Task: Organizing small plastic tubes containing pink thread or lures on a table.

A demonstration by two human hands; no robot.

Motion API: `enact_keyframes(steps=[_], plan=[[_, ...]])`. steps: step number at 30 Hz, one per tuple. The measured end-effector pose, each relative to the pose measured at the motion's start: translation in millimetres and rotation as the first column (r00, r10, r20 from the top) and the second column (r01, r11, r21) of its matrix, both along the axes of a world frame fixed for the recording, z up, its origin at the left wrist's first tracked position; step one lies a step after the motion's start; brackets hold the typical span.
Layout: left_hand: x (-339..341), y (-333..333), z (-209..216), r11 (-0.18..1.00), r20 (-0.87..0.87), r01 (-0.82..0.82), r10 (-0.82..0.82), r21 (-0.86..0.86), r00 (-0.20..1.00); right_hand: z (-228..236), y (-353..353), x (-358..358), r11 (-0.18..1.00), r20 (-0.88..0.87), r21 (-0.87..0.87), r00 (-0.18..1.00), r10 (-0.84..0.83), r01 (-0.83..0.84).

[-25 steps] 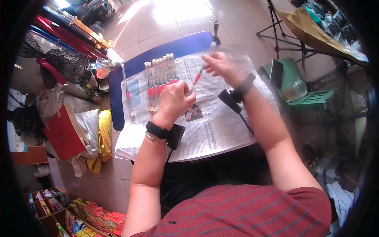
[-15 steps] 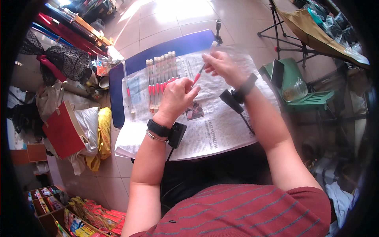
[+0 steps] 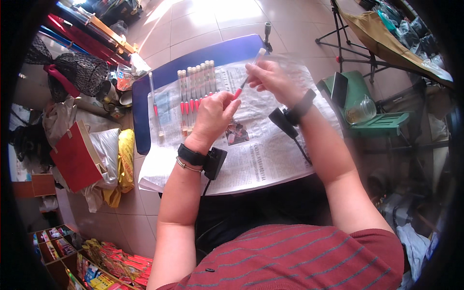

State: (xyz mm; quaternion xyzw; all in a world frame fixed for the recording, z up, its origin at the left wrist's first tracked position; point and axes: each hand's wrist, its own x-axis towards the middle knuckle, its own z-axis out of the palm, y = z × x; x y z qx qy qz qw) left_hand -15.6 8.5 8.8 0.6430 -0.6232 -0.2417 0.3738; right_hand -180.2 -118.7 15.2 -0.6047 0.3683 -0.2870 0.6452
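Observation:
Over the newspaper, my two hands share a slim clear tube (image 3: 260,54) with a pale end, and a thin red-and-dark piece, like a fishing float (image 3: 237,93). My left hand (image 3: 210,116) pinches the red part between thumb and fingers. Farther up and to the right, my right hand (image 3: 274,79) has its fingers closed around the tube, which slants away from me. Whether the float sits partly inside the tube is hidden by the fingers. Left of my left hand lie several capped clear tubes (image 3: 191,89) side by side, each with a red-and-dark float inside.
A single similar tube (image 3: 155,107) lies apart at the left. Newspaper (image 3: 237,169) covers most of the blue table (image 3: 203,54). A green stool (image 3: 379,124) at the right bears a clear jar (image 3: 361,112) and a dark phone-like slab (image 3: 340,90). Bags and a red box (image 3: 77,157) stand left.
Both hands keep their grip and have shifted only slightly. The red part shows a little less beyond my left fingers, and a bit more of the tube shows above my right hand.

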Motion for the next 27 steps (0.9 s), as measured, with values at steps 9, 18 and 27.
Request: enact_keyframes(steps=[9, 18, 27], plan=[[-3, 0, 1, 0.995, -0.077, 0.031, -0.023, 0.092, 0.997, -2, 0, 1, 1.0, -0.022, -0.016, 1.0, 0.022, -0.022], [-1, 0, -2, 0.986, -0.099, 0.064, -0.049, 0.152, 0.994, 4, 2, 3, 1.0, 0.017, -0.006, 1.0, -0.02, 0.02], [-1, 0, -5, 0.988, -0.178, 0.067, -0.042, 0.14, 0.983, 9, 5, 3, 0.992, -0.009, -0.095, 0.997, 0.076, -0.077]])
